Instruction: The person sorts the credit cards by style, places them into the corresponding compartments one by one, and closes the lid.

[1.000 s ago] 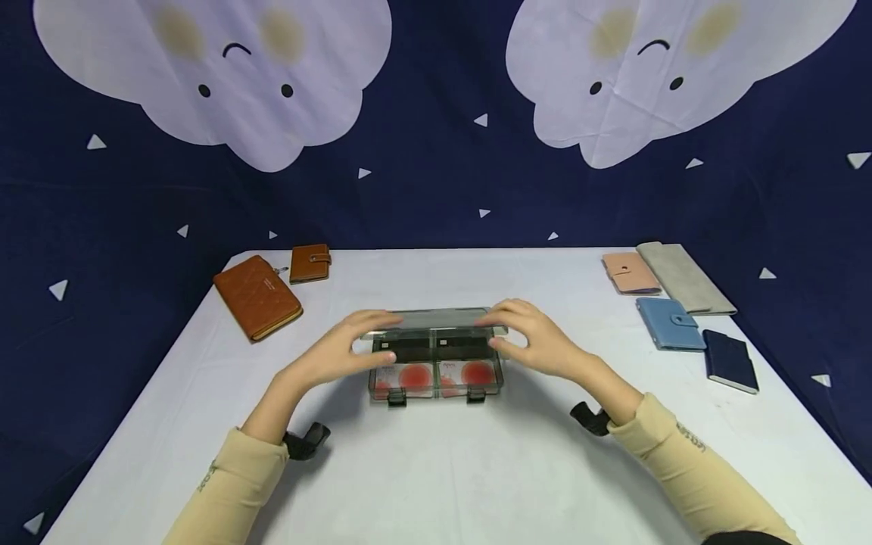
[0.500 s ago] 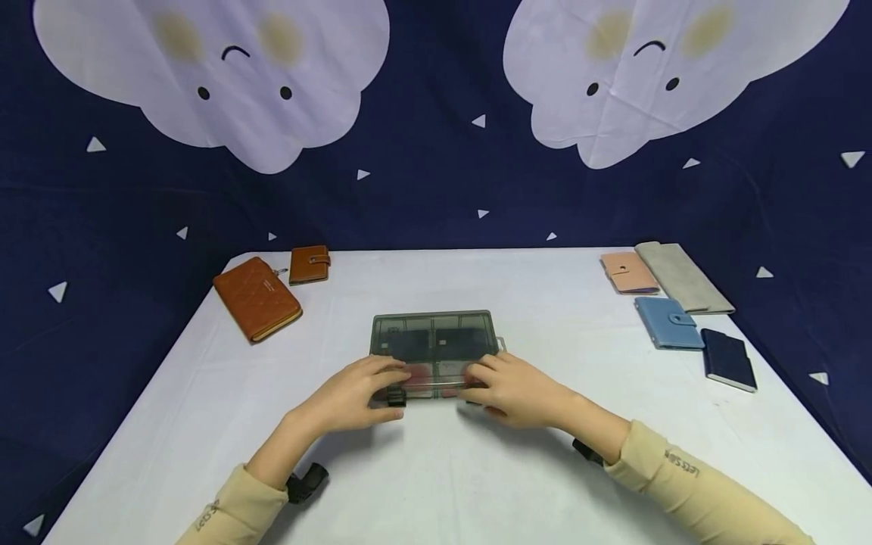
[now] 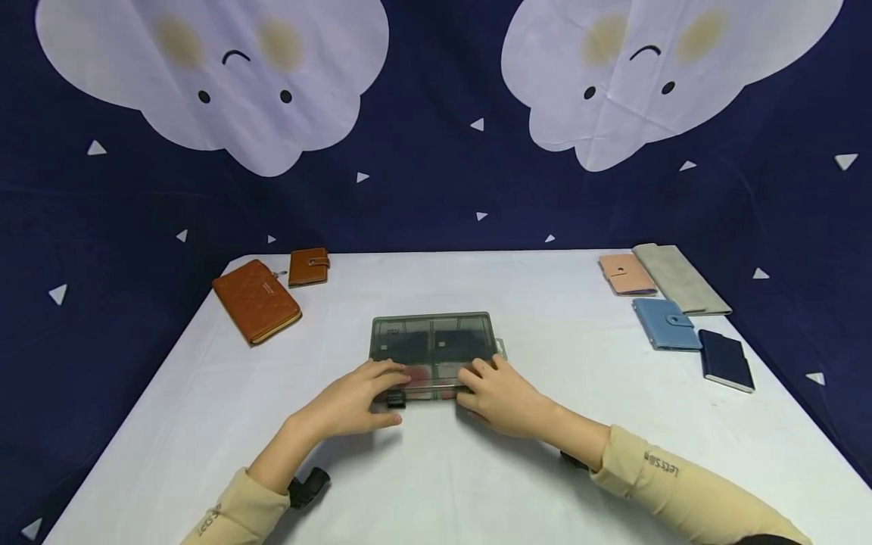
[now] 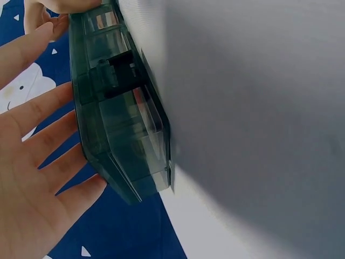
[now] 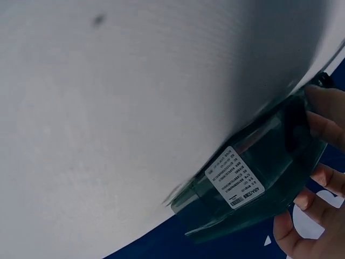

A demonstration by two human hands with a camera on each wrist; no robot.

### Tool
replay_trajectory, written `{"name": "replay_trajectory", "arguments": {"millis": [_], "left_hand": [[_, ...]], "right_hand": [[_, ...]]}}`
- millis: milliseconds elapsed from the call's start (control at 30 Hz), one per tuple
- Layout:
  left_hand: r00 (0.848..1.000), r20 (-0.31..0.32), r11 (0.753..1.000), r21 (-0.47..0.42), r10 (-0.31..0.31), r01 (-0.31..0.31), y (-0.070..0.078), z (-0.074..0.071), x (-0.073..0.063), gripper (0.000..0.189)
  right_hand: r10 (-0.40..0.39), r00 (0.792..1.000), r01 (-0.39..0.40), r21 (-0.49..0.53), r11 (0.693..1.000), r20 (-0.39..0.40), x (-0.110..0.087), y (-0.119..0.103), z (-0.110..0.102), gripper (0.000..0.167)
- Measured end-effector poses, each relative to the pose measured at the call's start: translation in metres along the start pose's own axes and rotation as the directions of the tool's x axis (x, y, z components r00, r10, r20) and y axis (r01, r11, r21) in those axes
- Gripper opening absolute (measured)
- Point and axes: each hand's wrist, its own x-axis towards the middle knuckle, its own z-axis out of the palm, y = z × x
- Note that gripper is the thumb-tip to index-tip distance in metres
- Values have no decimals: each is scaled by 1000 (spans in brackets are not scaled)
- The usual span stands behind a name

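A translucent grey-green storage box (image 3: 431, 342) lies on the white table with its lid down. Through the lid show dark items at the back and red-and-white ones at the front. My left hand (image 3: 347, 399) rests its extended fingers on the lid's front left, its thumb apart from the box. The black left latch (image 4: 125, 73) hangs at the front wall. My right hand (image 3: 507, 397) bends round the front right edge, some fingers on the lid. In the right wrist view its thumb and a finger meet the dark right latch (image 5: 295, 124), beside a white printed label (image 5: 234, 177).
A brown zip wallet (image 3: 257, 301) and a small brown card holder (image 3: 309, 267) lie at the back left. On the right are a pink card holder (image 3: 627, 274), a grey-beige flat pouch (image 3: 681, 278), a blue card holder (image 3: 666, 324) and a navy notebook (image 3: 726, 360).
The raised lid has come down over the box. Both hands have moved from the lid's sides toward the front edge, and the right hand has since drawn in slightly leftward at the latch.
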Motion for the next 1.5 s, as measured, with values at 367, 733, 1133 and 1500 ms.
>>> {"name": "replay_trajectory", "arguments": {"millis": [367, 733, 1133, 1500], "left_hand": [[1000, 10, 1000, -19, -1, 1, -1, 1, 0, 55], [1000, -3, 1000, -12, 0, 0, 0, 0, 0, 54], [993, -78, 958, 265, -94, 111, 12, 14, 20, 75], [977, -167, 747, 631, -132, 209, 33, 26, 38, 68]], "right_hand": [[107, 990, -81, 258, 963, -87, -4, 8, 1, 27], [310, 951, -224, 667, 710, -11, -2, 16, 0, 39], [306, 952, -272, 502, 821, 16, -14, 25, -4, 45], [323, 940, -333, 484, 809, 108, -16, 23, -6, 48]]}}
